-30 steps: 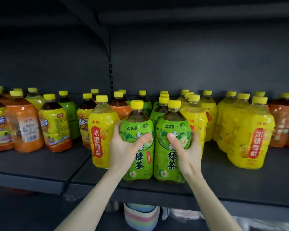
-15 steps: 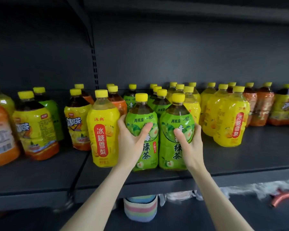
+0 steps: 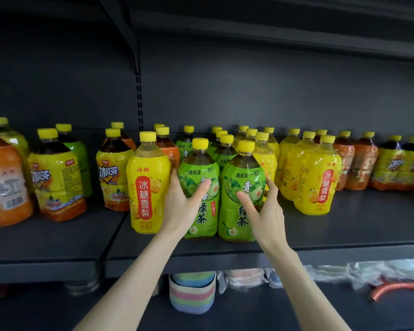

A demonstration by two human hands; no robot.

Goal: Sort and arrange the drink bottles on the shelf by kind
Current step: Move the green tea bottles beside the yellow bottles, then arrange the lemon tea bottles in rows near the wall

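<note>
Two green-labelled tea bottles with yellow caps stand side by side at the front of the dark shelf (image 3: 344,230). My left hand (image 3: 183,204) grips the left green bottle (image 3: 202,168), thumb across its label. My right hand (image 3: 264,209) grips the right green bottle (image 3: 239,173) from its right side. A yellow pear-drink bottle (image 3: 146,187) stands touching the left one. More green bottles (image 3: 225,151) line up behind.
Yellow pear bottles (image 3: 316,177) stand to the right, orange-labelled bottles (image 3: 359,163) and iced-tea bottles (image 3: 397,163) further right. Iced-tea bottles (image 3: 55,175) and an orange bottle (image 3: 5,182) stand at left. A striped object (image 3: 191,295) and an orange hose (image 3: 392,289) lie below the shelf.
The view has shifted right and upward along the shelf. Both hands keep hold of the two green bottles, which stand a little further back on the shelf.
</note>
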